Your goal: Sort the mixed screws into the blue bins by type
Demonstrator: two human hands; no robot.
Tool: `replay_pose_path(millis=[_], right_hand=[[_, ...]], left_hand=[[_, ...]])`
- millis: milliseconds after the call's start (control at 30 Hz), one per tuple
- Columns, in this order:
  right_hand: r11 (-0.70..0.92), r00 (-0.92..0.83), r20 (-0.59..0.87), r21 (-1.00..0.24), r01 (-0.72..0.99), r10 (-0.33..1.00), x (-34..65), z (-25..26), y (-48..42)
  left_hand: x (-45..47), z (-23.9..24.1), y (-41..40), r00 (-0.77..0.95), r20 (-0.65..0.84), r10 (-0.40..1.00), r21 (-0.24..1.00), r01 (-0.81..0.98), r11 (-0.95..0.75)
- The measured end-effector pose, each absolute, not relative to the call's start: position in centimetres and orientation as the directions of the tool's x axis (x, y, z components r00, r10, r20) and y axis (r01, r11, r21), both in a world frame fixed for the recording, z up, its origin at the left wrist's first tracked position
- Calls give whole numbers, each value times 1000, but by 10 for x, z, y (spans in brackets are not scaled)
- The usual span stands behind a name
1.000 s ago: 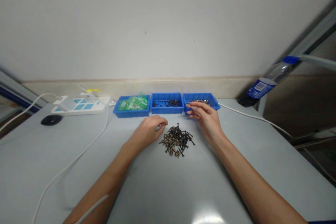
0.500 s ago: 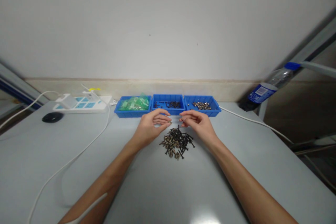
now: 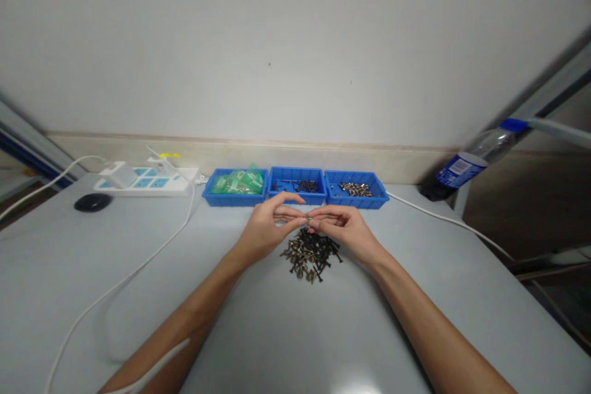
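Observation:
My left hand (image 3: 265,231) pinches a small brass-coloured screw (image 3: 308,220) between thumb and fingertips. My right hand (image 3: 348,229) meets it from the other side, its thumb and forefinger closed at the screw's end. Whatever tiny piece sits in the right fingertips is hidden. Just below both hands, a pile of screws (image 3: 310,257) lies on the table, brass-coloured ones on the left and long black ones on the right.
Behind the hands stand three blue trays: one with green plastic bags (image 3: 240,181), one with black screws (image 3: 305,186), one with shiny metal fittings (image 3: 356,189). A power strip (image 3: 180,183), mouse (image 3: 92,202) and white cable (image 3: 138,265) lie left. A bottle (image 3: 462,169) leans right.
My hands have come together; the right moved left until its fingertips met the screw in the left. The view has shifted slightly.

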State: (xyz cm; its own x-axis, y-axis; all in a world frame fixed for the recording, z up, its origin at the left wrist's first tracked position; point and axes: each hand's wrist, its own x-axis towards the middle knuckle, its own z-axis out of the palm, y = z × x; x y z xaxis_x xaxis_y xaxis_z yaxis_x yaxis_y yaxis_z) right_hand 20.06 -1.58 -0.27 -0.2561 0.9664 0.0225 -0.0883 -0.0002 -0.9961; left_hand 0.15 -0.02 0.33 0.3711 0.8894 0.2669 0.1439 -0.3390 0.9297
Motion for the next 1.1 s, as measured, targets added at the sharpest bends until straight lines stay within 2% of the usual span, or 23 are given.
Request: replay_pose_path(millis=[167, 267, 333, 467, 767, 867, 933, 1000, 1100], right_hand=[[25, -208, 47, -994, -107, 977, 202, -4, -14], [102, -26, 107, -985, -138, 994, 206, -4, -9], [160, 133, 138, -973, -167, 981, 210, -4, -6], [187, 344, 118, -967, -173, 932, 216, -3, -1], [137, 315, 76, -975, -174, 946, 213, -4, -2], [130, 272, 87, -981, -146, 958, 211, -3, -3], [132, 230, 101, -983, -125, 968, 211, -3, -4], [136, 173, 118, -986, -93, 978, 210, -3, -5], [139, 72, 136, -990, -29, 988, 208, -4, -6]], left_hand=[[2, 0, 0, 401, 328, 855, 871, 221, -438], [2, -3, 0, 534, 405, 742, 688, 357, -632], [1, -4, 0, 640, 401, 655, 554, 400, -730], [-1, -6, 0, 712, 352, 607, 410, 465, -784], [-16, -21, 13, 607, 372, 702, 274, 651, -708], [-19, -24, 16, 578, 392, 716, 272, 670, -690], [-18, -22, 16, 549, 424, 720, 320, 653, -686], [-16, -18, 14, 505, 448, 738, 429, 603, -673], [-9, -10, 11, 423, 406, 810, 665, 471, -579]])
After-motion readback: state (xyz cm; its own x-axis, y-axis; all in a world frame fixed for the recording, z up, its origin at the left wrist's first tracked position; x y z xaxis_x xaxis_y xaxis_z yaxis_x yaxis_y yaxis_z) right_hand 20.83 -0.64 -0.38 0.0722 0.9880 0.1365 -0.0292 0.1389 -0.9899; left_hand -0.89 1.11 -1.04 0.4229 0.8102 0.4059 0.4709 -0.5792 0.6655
